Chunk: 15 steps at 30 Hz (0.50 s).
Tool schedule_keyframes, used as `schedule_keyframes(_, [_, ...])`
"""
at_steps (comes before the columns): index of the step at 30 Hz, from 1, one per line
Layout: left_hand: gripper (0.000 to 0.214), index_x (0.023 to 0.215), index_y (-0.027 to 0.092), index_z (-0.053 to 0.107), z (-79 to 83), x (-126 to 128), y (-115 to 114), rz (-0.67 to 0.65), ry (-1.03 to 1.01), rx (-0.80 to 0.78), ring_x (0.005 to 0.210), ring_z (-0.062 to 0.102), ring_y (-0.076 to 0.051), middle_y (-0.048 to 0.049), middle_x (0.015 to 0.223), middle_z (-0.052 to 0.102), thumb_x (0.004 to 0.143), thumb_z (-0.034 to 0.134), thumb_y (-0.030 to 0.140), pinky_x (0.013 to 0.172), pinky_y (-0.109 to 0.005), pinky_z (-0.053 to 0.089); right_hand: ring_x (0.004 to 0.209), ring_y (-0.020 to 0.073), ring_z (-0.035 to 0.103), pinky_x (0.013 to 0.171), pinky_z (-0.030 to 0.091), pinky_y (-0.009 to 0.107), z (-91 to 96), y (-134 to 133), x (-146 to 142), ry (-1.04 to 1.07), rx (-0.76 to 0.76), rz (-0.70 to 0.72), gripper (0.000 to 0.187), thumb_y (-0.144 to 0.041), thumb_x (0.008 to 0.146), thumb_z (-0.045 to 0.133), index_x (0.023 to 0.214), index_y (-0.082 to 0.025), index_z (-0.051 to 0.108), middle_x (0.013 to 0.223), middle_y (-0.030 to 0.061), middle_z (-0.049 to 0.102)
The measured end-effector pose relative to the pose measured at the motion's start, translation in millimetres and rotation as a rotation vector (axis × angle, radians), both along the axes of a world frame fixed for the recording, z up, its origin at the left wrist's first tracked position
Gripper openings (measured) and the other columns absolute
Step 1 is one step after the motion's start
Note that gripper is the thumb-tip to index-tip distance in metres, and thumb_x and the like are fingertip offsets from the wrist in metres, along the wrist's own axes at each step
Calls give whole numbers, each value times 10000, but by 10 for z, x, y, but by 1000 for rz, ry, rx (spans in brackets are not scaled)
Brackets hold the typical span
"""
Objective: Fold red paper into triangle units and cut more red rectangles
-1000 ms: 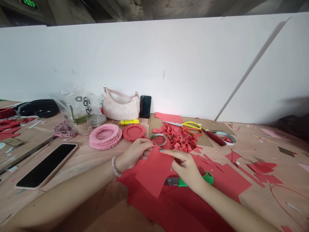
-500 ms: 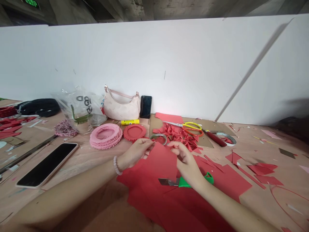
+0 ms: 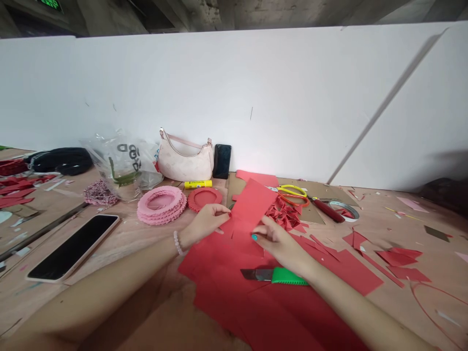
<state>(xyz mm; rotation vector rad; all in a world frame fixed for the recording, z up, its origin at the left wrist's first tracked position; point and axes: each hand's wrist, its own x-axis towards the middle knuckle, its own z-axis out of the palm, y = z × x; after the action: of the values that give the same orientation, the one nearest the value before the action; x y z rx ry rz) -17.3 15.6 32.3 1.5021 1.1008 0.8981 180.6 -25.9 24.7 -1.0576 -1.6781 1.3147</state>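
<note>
A piece of red paper is held up between both hands, with a crease or overlap across its lower part. My left hand, with a beaded bracelet at the wrist, pinches its left edge. On the right edge, the fingers of my right hand are closed on the same paper; one nail shows blue-green. Below them lie large red sheets on the table. A green utility knife with its blade out rests on these sheets, partly hidden by my right forearm.
Folded red paper pieces, scissors and a tape roll lie behind and to the right. Pink paper rings, a red ring and a glue stick sit at left, near a phone and a handbag.
The held red paper has turned and now reaches higher, covering part of the folded pieces and the nearer tape roll. My right hand has shifted slightly lower on it.
</note>
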Motion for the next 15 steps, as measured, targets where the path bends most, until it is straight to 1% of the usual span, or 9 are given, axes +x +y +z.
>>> schedule_keyframes(2, [238, 793, 128, 633, -4, -54, 75, 119, -69, 27, 646, 526, -124, -31, 777, 578, 669, 580, 324, 481, -196, 471, 555, 83, 486, 478, 450, 212, -6, 59, 56, -46, 16, -46, 249, -200, 735, 489, 969, -224, 407, 885, 7, 559])
schedule_keyframes(3, [240, 776, 124, 626, -2, -84, 112, 174, -126, 17, 621, 521, -119, -27, 742, 571, 666, 583, 333, 477, -196, 463, 533, 79, 482, 461, 450, 211, -11, 89, 82, -100, 32, -80, 229, -183, 729, 477, 945, -222, 415, 860, 0, 553])
schedule_keyframes(5, [253, 798, 127, 611, 2, -134, 174, 216, -186, 3, 611, 516, -110, -22, 732, 561, 688, 561, 350, 502, -202, 463, 481, 79, 483, 440, 446, 213, -24, 144, 120, -221, 69, -120, 123, -166, 733, 457, 850, -205, 459, 708, -34, 519])
schedule_keyframes(7, [259, 816, 127, 602, 1, -160, 210, 223, -212, -12, 616, 517, -107, -24, 740, 560, 699, 550, 353, 520, -205, 463, 421, 82, 483, 432, 438, 217, -44, 190, 130, -312, 87, -132, 73, -168, 745, 459, 785, -186, 517, 561, -64, 457])
schedule_keyframes(9, [260, 816, 126, 601, -14, -161, 221, 218, -226, -32, 611, 517, -107, -28, 742, 565, 692, 558, 351, 513, -202, 455, 386, 83, 489, 423, 435, 222, -69, 227, 112, -351, 89, -139, 113, -172, 749, 476, 797, -169, 578, 520, -65, 465])
schedule_keyframes(13, [251, 797, 129, 605, -69, -132, 211, 207, -238, -56, 582, 508, -99, -27, 729, 572, 680, 568, 348, 488, -189, 434, 439, 97, 546, 412, 461, 219, -123, 293, 33, -405, 131, -169, 195, -142, 736, 490, 876, -148, 625, 660, -9, 589])
schedule_keyframes(15, [254, 800, 126, 605, -93, -122, 206, 198, -238, -62, 569, 503, -95, -26, 718, 571, 682, 565, 348, 482, -188, 430, 459, 100, 560, 410, 468, 217, -154, 329, -3, -435, 171, -201, 203, -119, 737, 477, 877, -141, 623, 720, 14, 614])
